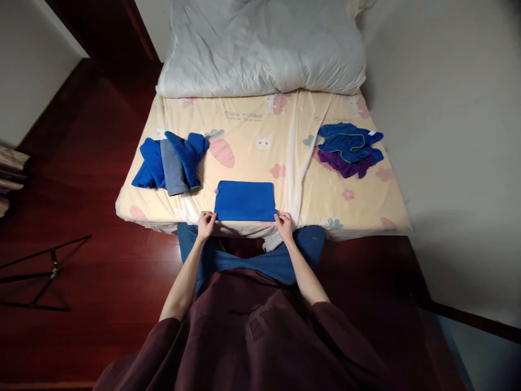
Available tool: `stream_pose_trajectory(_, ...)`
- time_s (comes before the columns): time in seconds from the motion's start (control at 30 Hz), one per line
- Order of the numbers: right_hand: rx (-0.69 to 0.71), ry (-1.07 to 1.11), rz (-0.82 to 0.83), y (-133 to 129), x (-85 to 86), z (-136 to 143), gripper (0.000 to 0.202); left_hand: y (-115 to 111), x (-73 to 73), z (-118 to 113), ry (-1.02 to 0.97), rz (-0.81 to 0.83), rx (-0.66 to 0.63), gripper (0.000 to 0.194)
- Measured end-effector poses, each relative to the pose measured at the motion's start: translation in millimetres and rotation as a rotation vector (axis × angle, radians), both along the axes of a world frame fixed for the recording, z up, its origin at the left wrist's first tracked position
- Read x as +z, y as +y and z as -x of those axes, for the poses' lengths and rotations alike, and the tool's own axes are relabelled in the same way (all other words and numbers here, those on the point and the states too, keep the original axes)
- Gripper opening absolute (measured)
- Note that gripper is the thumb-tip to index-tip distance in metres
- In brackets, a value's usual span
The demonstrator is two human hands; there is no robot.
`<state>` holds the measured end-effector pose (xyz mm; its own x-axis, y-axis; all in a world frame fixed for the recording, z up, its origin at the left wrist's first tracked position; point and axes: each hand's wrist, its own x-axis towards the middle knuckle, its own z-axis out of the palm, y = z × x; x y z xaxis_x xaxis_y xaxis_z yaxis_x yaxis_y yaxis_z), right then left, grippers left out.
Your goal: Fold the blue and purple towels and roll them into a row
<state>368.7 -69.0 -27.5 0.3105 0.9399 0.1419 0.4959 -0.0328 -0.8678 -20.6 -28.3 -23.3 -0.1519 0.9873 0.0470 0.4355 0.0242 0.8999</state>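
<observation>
your left hand (pixel 206 224) and right hand (pixel 284 225) each pinch a near corner of the folded blue cloth (pixel 245 200), lying flat at the bed's (pixel 252 127) near edge. pull unevenly and i'd expect the fold to skew or slide off that edge

Royal-blue cloth (pixel 245 200) on cream, pink-cartoon-printed bedsheet (pixel 252 130)
</observation>
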Motion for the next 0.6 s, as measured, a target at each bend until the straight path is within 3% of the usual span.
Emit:
stream_pose_trajectory(0.27, -0.056, -0.006, 0.004, 3.2, 2.2, 2.5, 0.048, 1.3, -0.1, -4.1, 0.051, -0.006, 0.048, 0.035)
stream_pose_trajectory(0.47, -0.156, 0.025, 0.012, 0.0, 12.4, 5.8, 0.047, -10.4, 16.0, -11.9, 0.159, -0.099, 0.105, 0.025)
stream_pose_trajectory(0.53, -0.149, -0.038, -0.063, -10.8, 20.2, 6.7, 0.046, -20.5, 23.7, -11.7, 0.239, -0.195, -0.013, 0.030)
stream_pose_trajectory(0.6, -0.022, -0.158, -0.140, -23.4, 28.0, 8.4, 0.044, -29.7, 29.6, -11.2, 0.329, -0.262, -0.243, 0.041)
